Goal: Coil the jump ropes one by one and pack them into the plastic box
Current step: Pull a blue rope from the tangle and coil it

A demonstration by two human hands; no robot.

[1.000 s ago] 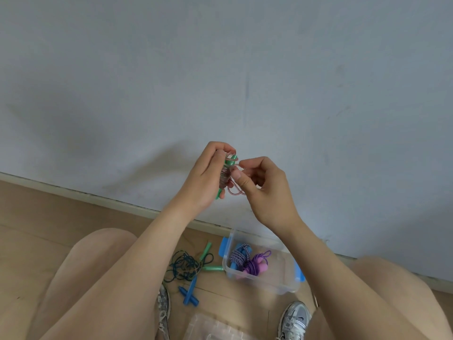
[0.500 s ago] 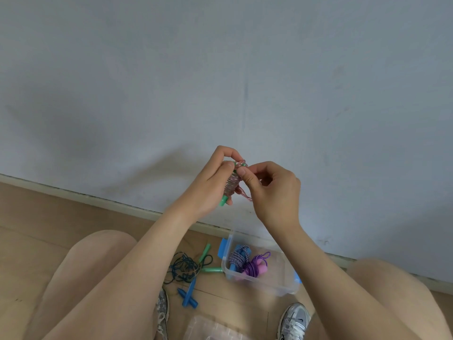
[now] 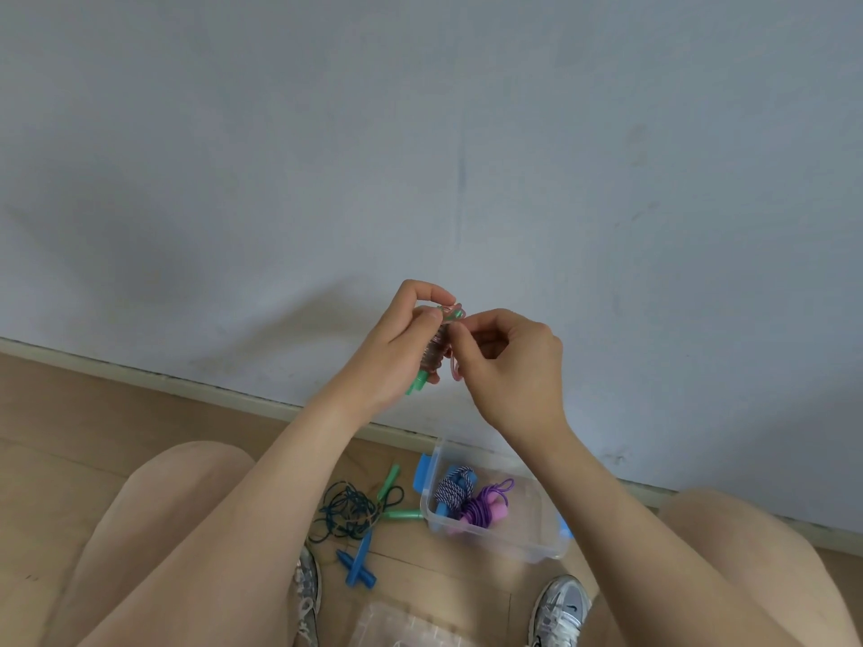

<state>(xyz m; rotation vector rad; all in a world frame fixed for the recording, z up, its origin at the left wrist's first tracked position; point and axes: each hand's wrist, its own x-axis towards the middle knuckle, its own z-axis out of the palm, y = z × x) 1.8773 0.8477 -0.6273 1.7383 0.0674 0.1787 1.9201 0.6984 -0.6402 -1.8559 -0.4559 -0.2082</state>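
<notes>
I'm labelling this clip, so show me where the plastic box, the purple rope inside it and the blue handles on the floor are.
plastic box (image 3: 513, 544), head view, clear front wall.
purple rope (image 3: 476, 509), head view, middle of the coil.
blue handles (image 3: 360, 568), head view, where the two cross.

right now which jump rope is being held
The pink-corded rope with green handles, gripped between left hand and right hand; the rest lie in the plastic box or on the floor.

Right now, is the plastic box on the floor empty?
No, the plastic box holds two coiled ropes, a blue-and-white rope and a purple rope.
</notes>
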